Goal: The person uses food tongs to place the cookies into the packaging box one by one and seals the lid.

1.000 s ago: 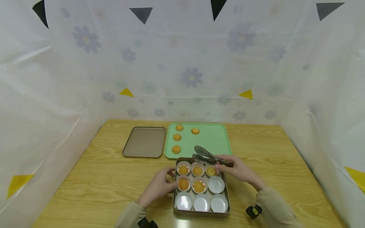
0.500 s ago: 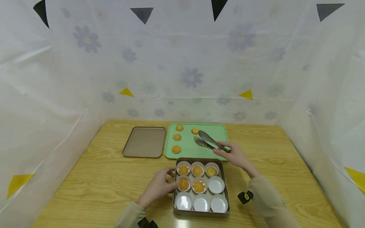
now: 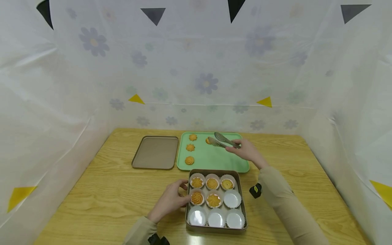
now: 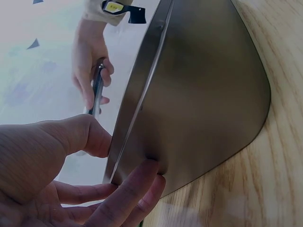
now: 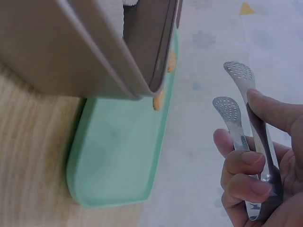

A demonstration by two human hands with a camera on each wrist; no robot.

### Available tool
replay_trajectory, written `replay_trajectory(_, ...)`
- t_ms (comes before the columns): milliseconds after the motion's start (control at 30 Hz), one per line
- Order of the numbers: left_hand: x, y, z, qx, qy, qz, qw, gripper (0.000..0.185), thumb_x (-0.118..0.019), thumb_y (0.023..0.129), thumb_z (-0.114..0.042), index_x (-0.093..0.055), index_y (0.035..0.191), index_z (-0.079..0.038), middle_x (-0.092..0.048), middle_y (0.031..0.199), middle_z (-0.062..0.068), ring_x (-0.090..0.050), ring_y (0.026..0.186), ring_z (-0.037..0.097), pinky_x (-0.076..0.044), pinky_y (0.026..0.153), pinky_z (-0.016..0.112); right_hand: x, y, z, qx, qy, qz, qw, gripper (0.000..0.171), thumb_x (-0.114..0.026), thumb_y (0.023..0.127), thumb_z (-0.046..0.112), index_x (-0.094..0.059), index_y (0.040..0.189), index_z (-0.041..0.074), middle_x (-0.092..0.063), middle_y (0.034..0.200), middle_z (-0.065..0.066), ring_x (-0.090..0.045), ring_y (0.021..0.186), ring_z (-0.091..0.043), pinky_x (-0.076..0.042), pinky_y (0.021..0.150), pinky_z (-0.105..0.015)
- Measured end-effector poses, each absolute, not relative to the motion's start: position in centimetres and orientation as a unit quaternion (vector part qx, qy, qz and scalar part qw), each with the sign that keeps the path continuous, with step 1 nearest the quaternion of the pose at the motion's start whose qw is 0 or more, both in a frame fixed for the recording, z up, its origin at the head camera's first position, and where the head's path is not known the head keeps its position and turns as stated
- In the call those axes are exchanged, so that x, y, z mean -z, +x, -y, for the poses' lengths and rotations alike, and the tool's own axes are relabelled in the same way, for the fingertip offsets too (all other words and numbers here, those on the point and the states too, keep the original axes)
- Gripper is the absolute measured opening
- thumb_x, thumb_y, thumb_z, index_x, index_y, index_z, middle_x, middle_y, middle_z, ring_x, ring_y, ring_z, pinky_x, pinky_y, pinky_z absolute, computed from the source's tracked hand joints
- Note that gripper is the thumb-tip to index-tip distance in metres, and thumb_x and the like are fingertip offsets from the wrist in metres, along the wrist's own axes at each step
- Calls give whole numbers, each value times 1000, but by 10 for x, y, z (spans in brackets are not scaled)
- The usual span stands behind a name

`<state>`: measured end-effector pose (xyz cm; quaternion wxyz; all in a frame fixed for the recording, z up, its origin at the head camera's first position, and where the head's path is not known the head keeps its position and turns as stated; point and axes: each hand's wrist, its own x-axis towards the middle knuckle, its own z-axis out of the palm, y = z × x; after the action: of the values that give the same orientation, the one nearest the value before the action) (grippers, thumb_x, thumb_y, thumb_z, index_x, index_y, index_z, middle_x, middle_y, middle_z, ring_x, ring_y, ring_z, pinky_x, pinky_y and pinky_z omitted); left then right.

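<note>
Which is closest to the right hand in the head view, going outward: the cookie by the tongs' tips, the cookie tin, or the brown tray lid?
From the right hand holding the tongs:
1. Cookie at the tongs' tips, on the green tray, just to its left.
2. Cookie tin, nearer the camera, steadied by the left hand.
3. Brown tray lid, far left, beyond the green tray.

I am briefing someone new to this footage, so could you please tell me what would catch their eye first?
The brown metal tin at the table's near edge stands out: nine white paper cups, five holding golden piped cookies. Behind it lies a mint-green tray with four more cookies, where the right hand holds perforated steel tongs at the far cookie. The left hand steadies the tin's left side.
</note>
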<state>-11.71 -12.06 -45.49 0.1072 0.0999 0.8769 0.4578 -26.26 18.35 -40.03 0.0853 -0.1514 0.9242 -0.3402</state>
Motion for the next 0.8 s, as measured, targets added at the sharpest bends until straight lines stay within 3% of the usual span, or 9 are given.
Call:
replay_trajectory(100,456,-117,121,-462,100,-874,110,62,-73,82,-9,-51,137,9,-65,111,21,-67,82,20,-57,64,22,398,-274,-178,328,-146,-928,103,38,-62,99,32,-45,73,10,-33,63,0,-31,56,-14,-31,56,-29)
replay_trajectory(300,456,-118,122,-461,102,-875,108,62,-73,82,-10,-51,137,10,-66,111,21,-66,81,19,-56,63,21,401,-297,-168,270,-110,-948,129,39,-64,96,35,-47,66,16,-32,53,7,-29,49,-9,-30,49,-25)
replay_trajectory(400,457,-118,122,-466,102,-872,111,63,-73,82,-9,-51,137,10,-65,111,21,-67,81,19,-57,63,21,402,-306,-162,235,-89,-958,138,47,-65,95,36,-38,62,17,-29,55,6,-28,51,-10,-29,50,-26)
replay_trajectory(600,457,-118,121,-475,101,-866,119,63,-73,82,-8,-49,138,11,-65,111,22,-69,83,21,-60,63,24,406,-316,-150,173,-60,-972,148,42,-64,96,39,-40,70,16,-35,66,2,-35,59,-13,-31,54,-29)
replay_trajectory(667,457,-118,121,-474,101,-866,118,63,-73,82,-8,-49,138,11,-65,112,22,-68,83,21,-59,64,24,406,-317,-146,163,-56,-974,149,36,-63,96,38,-47,75,12,-45,71,-2,-41,63,-15,-36,56,-31)
replay_trajectory(733,457,-118,121,-474,102,-867,117,63,-73,82,-8,-50,138,10,-65,112,22,-69,83,21,-59,64,24,404,-316,-142,156,-55,-975,147,31,-62,96,37,-58,90,7,-59,85,-9,-52,72,-21,-45,62,-36)
replay_trajectory(800,456,-118,122,-474,102,-867,116,63,-73,82,-9,-50,138,10,-65,111,21,-68,83,20,-59,64,23,403,-316,-138,151,-56,-976,148,38,-61,96,37,-63,112,2,-67,107,-16,-62,87,-27,-53,73,-43)
